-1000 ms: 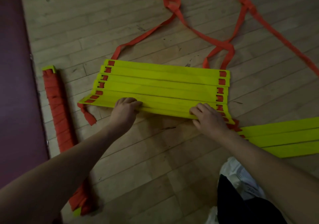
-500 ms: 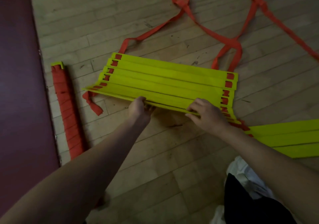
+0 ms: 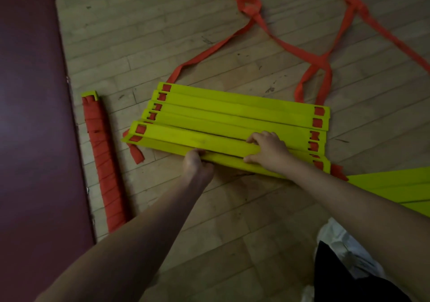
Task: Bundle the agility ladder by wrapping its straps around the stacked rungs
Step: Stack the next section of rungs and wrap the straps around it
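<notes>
Several yellow ladder rungs [image 3: 232,113] lie fanned side by side on the wooden floor, joined at both ends by red straps [image 3: 288,48] that trail away to the far right. My left hand [image 3: 196,164] grips the front edge of the nearest rung, fingers curled under it. My right hand [image 3: 270,150] lies on top of the two nearest rungs, fingers bent over the upper one's far edge, thumb on the lower one. The near rungs are tipped up and overlap.
A wrapped ladder bundle [image 3: 103,164] bound in red strap lies to the left, beside a dark maroon mat [image 3: 32,115]. More yellow rungs [image 3: 395,185] lie at the right edge. My white shoe [image 3: 344,248] is at the bottom right.
The nearest rungs have been lifted and folded toward the far ones. My left hand slid from on top of the rung to its front edge; my right hand moved up over two rungs.
</notes>
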Motion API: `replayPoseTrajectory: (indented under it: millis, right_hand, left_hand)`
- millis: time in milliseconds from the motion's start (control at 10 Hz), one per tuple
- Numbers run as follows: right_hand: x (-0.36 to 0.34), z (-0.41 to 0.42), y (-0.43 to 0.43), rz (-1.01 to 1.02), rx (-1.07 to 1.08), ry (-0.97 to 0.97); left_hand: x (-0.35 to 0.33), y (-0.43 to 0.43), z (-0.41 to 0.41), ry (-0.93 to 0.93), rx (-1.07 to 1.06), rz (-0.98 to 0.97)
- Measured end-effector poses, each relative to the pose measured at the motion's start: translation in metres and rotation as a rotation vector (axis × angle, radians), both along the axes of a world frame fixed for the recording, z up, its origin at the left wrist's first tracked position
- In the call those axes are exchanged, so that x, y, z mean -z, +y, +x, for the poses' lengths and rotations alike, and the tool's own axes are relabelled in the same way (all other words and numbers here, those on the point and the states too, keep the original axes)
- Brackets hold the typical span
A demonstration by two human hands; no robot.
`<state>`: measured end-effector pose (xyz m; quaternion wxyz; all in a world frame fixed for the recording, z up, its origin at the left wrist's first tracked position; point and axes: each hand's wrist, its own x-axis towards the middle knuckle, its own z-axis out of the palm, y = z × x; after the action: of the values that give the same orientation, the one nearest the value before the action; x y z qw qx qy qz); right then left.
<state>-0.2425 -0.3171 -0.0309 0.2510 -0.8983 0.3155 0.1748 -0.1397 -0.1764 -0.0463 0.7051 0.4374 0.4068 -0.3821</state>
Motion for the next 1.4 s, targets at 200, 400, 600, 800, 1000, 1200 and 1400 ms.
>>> replayPoseTrajectory:
  millis: [200, 400, 600, 800, 1000, 1200, 1400]
  right_hand:
    - [0.004, -0.005, 0.012, -0.164, -0.038, -0.335]
    - [0.018, -0.031, 0.015, -0.45, -0.415, -0.609]
    - [0.018, -0.035, 0.029, -0.026, -0.258, -0.493]
    - [0.016, -0.02, 0.019, 0.059, 0.028, -0.33]
    - [0.016, -0.009, 0.008, -0.007, 0.111, -0.047]
    - [0.013, -0.009, 0.007, 0.117, 0.243, -0.225]
    - [0.019, -0.024, 0.02, -0.045, 0.007, -0.457]
  left_hand:
    - [-0.015, -0.008, 0.001, -0.092, 0.081, -0.118]
    - [-0.024, -0.009, 0.0, -0.117, 0.291, -0.004]
    - [-0.021, -0.004, 0.001, -0.119, 0.205, -0.034]
    - [-0.011, -0.001, -0.001, -0.011, 0.068, -0.105]
    - [-0.004, 0.004, 0.005, 0.016, 0.032, -0.076]
    - [-0.011, 0.003, -0.002, 0.043, 0.039, -0.187]
    - [-0.012, 0.001, -0.005, -0.059, 0.164, -0.268]
